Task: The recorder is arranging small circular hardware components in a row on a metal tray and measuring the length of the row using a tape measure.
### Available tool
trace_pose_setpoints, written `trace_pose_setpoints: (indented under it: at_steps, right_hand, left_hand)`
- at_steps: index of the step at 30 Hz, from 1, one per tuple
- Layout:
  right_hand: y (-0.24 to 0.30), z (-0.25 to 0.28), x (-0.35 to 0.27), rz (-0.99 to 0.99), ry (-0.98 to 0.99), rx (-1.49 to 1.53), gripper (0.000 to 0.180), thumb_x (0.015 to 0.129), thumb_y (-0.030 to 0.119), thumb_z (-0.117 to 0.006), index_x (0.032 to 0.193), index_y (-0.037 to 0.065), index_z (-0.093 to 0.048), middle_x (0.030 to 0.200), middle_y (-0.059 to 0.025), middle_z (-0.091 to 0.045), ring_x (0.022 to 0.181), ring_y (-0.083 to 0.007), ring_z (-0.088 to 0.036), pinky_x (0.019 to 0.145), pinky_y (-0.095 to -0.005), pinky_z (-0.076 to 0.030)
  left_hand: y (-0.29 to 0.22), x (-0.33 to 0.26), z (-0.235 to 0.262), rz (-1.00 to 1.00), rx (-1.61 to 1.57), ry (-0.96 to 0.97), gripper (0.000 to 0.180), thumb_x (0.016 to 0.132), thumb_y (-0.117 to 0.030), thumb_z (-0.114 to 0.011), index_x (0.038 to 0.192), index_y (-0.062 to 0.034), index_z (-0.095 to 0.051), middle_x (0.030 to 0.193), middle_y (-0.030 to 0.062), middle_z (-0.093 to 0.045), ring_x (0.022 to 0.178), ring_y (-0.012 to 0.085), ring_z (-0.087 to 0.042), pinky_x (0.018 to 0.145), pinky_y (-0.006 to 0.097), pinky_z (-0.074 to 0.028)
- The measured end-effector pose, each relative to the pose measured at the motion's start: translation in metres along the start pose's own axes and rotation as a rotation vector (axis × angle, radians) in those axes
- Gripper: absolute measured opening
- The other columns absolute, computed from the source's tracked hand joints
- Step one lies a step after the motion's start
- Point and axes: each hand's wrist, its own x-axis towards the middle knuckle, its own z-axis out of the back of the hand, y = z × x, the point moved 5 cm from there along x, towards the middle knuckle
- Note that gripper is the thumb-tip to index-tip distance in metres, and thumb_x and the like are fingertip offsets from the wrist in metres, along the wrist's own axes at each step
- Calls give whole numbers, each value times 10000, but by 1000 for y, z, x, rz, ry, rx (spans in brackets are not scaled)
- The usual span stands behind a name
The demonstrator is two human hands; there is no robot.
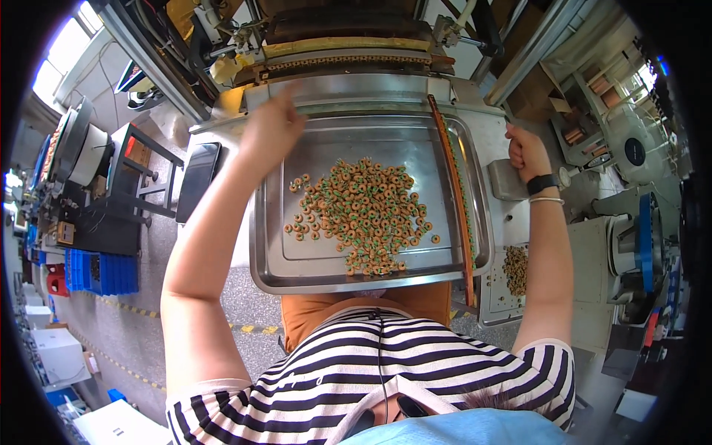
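A shiny metal tray (267,245) lies in front of me and holds a heap of several small tan-and-green rings (363,211). My left hand (271,130) reaches to the tray's far left corner, fingers spread on its rim, holding nothing. My right hand (525,152), with a black watch on the wrist, is closed in a fist beside the tray's right rim, above a small grey metal block (506,182). Whether anything is inside the fist is hidden. A long brown strip (454,193) loaded with rings runs along the tray's right side.
A machine with a chain feed (341,52) stands behind the tray. More loose rings (515,268) lie on a plate at the right. A dark tablet (198,178) rests to the left. Blue crates (100,271) sit on the floor at left, a fan (630,148) at right.
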Motion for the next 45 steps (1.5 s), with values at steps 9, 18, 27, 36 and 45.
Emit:
trace_pose_setpoints:
  at_steps: [9, 18, 27, 36, 45]
  right_hand:
    - [-10, -20, -91, 317, 156, -62, 191, 864, 235, -566, 799, 57, -535, 541, 27, -433, 446, -63, -371, 406, -216, -261]
    - [-82, -36, -226, -105, 379, -305, 187, 847, 135, -617, 954, -18, -622, 702, -50, -632, 569, -62, -539, 528, -187, -435]
    - [-85, -6, -242, 40, 106, 44, 185, 807, 1, -590, 986, -45, -610, 795, -139, -670, 589, -99, -596, 531, -190, -480]
    - [-65, 73, -250, 370, -174, 233, 232, 887, 176, -531, 954, -38, -592, 615, -52, -563, 473, -71, -452, 442, -182, -350]
    - [-107, 139, -233, 405, -463, 528, 267, 934, 239, -490, 1073, 26, -574, 725, 29, -506, 584, -48, -402, 513, -190, -317]
  left_hand:
    - [-129, -69, -32, -517, -141, 337, 383, 780, -117, -594, 1157, -79, -537, 954, 157, -575, 832, 344, -559, 704, 388, -470]
    - [-129, -82, -31, -478, -229, 429, 381, 773, -78, -601, 1149, -69, -541, 935, 137, -569, 767, 282, -559, 692, 356, -477]
    - [-139, -73, -30, -505, -87, 259, 616, 733, -43, -629, 1302, -104, -400, 1275, 158, -452, 1178, 336, -432, 973, 404, -381]
    - [-134, -96, -21, -430, 50, 235, 445, 742, -6, -610, 1174, -82, -539, 923, 151, -605, 879, 336, -576, 778, 394, -454]
    - [-183, -200, -97, 234, -821, 1138, 374, 835, -39, -594, 1187, 59, -509, 766, 7, -580, 669, 64, -504, 601, 203, -415]
